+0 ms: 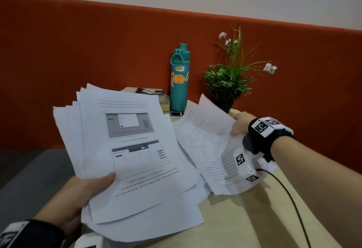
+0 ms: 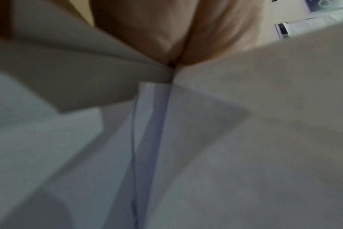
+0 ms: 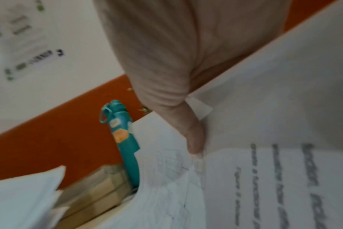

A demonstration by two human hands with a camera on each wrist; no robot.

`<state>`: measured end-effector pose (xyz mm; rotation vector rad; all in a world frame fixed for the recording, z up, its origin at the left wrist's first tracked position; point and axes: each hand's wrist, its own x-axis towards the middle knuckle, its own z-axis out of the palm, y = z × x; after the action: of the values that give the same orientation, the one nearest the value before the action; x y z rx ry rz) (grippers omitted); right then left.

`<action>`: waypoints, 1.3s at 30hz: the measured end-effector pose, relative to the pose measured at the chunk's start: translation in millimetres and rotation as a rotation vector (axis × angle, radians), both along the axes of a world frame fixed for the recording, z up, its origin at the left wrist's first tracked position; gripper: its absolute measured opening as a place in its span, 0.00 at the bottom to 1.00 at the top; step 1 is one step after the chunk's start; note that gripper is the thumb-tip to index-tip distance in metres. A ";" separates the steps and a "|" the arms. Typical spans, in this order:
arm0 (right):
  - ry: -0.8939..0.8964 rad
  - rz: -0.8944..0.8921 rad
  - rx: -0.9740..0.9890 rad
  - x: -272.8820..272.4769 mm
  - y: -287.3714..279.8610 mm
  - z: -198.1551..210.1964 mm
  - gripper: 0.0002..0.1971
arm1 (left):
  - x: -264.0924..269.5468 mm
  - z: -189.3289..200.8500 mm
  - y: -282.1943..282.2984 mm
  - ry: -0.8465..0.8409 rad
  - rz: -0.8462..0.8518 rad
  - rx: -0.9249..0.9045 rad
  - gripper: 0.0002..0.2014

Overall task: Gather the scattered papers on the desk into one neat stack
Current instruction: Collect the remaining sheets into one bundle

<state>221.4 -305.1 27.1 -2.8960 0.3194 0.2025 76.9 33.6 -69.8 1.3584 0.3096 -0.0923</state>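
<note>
My left hand (image 1: pixel 92 185) grips a loose, fanned bundle of printed papers (image 1: pixel 125 146) above the desk, thumb on the top sheet, which carries two screenshot figures. In the left wrist view only my palm (image 2: pixel 166 31) and the blurred undersides of the papers (image 2: pixel 245 139) show. My right hand (image 1: pixel 240 123) pinches the edge of a few more sheets (image 1: pixel 213 149) lifted off the desk at the right. The right wrist view shows its thumb (image 3: pixel 192 136) pressed on these sheets (image 3: pixel 274 139). More paper lies under both bundles.
A teal water bottle (image 1: pixel 178 77) stands at the back of the beige desk (image 1: pixel 244 224), with books (image 1: pixel 150 93) to its left and a potted plant (image 1: pixel 229 83) to its right. An orange partition (image 1: pixel 78 61) backs the desk. A black cable (image 1: pixel 290 195) trails from my right wrist.
</note>
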 end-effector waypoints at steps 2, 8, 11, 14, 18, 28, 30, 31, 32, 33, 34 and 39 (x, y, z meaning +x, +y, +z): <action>-0.072 0.030 0.001 -12.5 3.9 19.7 0.21 | 1.4 -1.7 -0.2 0.002 -0.010 -0.018 0.13; -0.455 0.102 0.218 -67.7 5.9 91.1 0.13 | 3.0 -6.5 -1.2 0.007 0.000 -0.008 0.18; -0.564 0.105 0.433 -94.4 11.1 108.0 0.13 | 2.5 -5.2 -4.9 0.014 0.059 -0.023 0.17; -0.405 0.092 0.593 -101.0 24.9 88.7 0.16 | 2.7 -2.4 -6.9 0.018 0.084 0.016 0.19; -0.153 0.130 0.563 -94.2 64.4 18.1 0.15 | 0.5 3.8 -10.5 -0.018 0.089 0.070 0.19; -0.054 0.042 0.651 -64.8 101.6 -73.0 0.26 | 1.6 8.2 -10.3 -0.069 -0.063 0.251 0.21; -0.099 -0.052 0.843 -62.3 92.6 -70.7 0.44 | 1.2 9.9 -4.2 -0.123 -0.092 0.244 0.25; -0.111 -0.076 0.988 -60.3 86.6 -69.3 0.49 | 1.7 13.0 -1.7 -0.136 -0.109 0.236 0.27; -0.094 -0.067 1.133 -60.4 81.5 -65.2 0.45 | 2.0 17.5 -0.8 -0.147 -0.127 0.231 0.27; -0.068 -0.028 1.255 -63.2 77.9 -57.7 0.35 | 2.4 23.5 -1.6 -0.166 -0.148 0.232 0.25; -0.062 0.004 1.364 -65.0 76.0 -49.2 0.27 | 3.3 31.3 -4.6 -0.189 -0.163 0.238 0.22; -0.606 0.044 1.446 -71.5 82.0 -2.1 0.16 | 18.3 85.3 -33.4 -0.366 0.009 0.291 0.17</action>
<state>149.9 -223.2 25.0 -1.4144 -0.0388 -0.3214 95.2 0.3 15.5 1.6283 0.0192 0.2159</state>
